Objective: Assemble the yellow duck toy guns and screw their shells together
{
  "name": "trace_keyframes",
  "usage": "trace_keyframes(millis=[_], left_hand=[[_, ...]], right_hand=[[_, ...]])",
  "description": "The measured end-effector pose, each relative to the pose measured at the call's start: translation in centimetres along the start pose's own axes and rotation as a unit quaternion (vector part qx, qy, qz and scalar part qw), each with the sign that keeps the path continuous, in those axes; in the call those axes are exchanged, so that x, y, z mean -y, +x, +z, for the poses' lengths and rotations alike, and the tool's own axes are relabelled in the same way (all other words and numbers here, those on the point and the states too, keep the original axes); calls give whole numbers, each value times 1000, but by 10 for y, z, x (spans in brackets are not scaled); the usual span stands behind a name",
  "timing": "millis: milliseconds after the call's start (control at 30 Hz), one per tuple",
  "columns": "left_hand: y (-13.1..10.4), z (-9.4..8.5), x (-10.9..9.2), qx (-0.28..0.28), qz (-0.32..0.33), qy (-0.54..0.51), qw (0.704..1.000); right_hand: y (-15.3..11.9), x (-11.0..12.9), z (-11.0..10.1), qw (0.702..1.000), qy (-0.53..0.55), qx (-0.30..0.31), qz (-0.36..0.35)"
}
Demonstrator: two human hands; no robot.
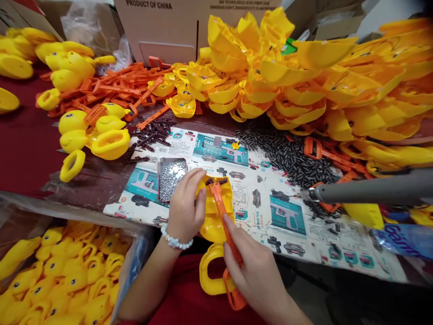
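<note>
A yellow plastic duck-toy half shell [211, 230] lies open side up at the near edge of the table, its ring handle toward me. My left hand [186, 207], wearing a beaded bracelet, is closed on the shell's left edge. My right hand [253, 266] grips a long orange plastic slider [218, 201] that lies lengthwise over the shell. At the slider's far end, a small dark brown part [223, 181] sits across the shell. Beside my left hand is a small tray of silver screws [172, 183].
Yellow shells [287, 76] are heaped at the back right, with orange sliders [111, 85] left of them. Black pins [294, 153] and dark parts [154, 133] lie on printed cardboard [209, 169]. A grey screwdriver [365, 187] juts in from the right. A box of ducks [64, 271] stands lower left.
</note>
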State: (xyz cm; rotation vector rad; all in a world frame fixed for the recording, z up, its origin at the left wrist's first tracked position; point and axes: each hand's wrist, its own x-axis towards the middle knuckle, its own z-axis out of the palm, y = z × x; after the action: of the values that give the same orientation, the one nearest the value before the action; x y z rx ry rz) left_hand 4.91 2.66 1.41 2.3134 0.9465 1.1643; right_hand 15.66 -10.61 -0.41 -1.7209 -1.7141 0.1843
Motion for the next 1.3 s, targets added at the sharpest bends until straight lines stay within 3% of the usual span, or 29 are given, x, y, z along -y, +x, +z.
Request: trace_keyframes(millis=[100,200,367,500,567,633,733,933,1033,1100,1233,1300], left_hand=[[7,6,15,68,57,52,995],[6,17,21,115,43,94,988],[-5,31,18,72,14,121,990],[-9,31,18,63,24,126,990],[-10,30,17,58,27,128,990],[-11,28,17,58,28,125,990],[-8,24,18,82,20,106,991],[-2,19,25,116,13,82,990],[-3,20,24,106,30,80,991],[-4,21,24,101,39,85,990],[-6,22,26,102,47,90,990],[-6,22,27,102,56,84,990]], right_hand=[[5,-7,-2,1000,-11,15,-1],[7,-8,-1,999,-22,21,27],[5,-9,-3,992,73,50,88],[6,-10,-4,959,210,76,177],[7,-8,-2,982,128,64,127],[10,-3,-1,997,-39,42,45],[17,1,-6,981,-188,45,-2],[26,-10,-26,994,0,98,41],[23,-13,-25,991,-44,119,36],[20,-13,-24,992,-41,111,37],[18,-12,-25,983,118,88,113],[17,-11,-23,983,118,84,116]])
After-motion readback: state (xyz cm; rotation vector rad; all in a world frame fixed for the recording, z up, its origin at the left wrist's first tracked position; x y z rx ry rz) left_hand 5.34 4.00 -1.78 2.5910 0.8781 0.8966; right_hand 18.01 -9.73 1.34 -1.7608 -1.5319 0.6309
